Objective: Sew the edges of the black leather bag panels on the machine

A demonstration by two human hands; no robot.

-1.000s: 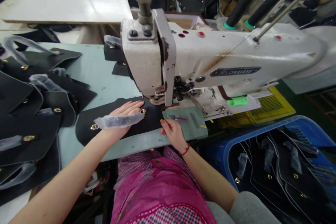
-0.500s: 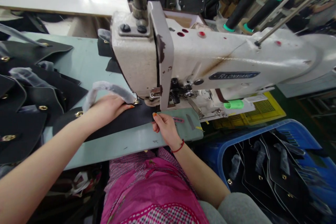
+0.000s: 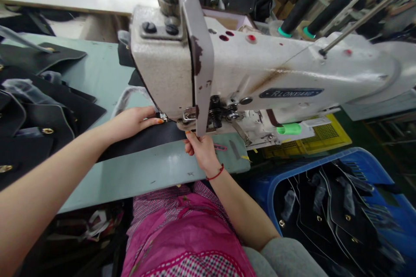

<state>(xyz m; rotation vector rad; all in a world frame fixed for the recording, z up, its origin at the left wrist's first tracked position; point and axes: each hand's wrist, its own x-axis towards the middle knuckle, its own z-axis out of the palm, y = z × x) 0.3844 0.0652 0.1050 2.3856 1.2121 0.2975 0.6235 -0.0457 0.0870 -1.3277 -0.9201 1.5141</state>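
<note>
Flat black panel under the head of a white sewing machine marked "RLONXIANG". The panel lies on the pale green tabletop, its right end at the machine's presser area and the rest extending to the left of the machine. A plastic-wrapped handle arches above the panel, left of the machine head, near a small metal fitting. The hands are apart from each other: the left hand rests on the panel beside the fitting, and the right hand, fingers curled, touches the panel's near edge just below the machine head. Whether either hand grips the panel cannot be told. Pink-handled snips lie below the machine arm, just beside the right hand. Further black panels with wrapped handles lie well left of the machine; others fill a blue basket to its lower right. Two black thread cones stand behind the machine.
</note>
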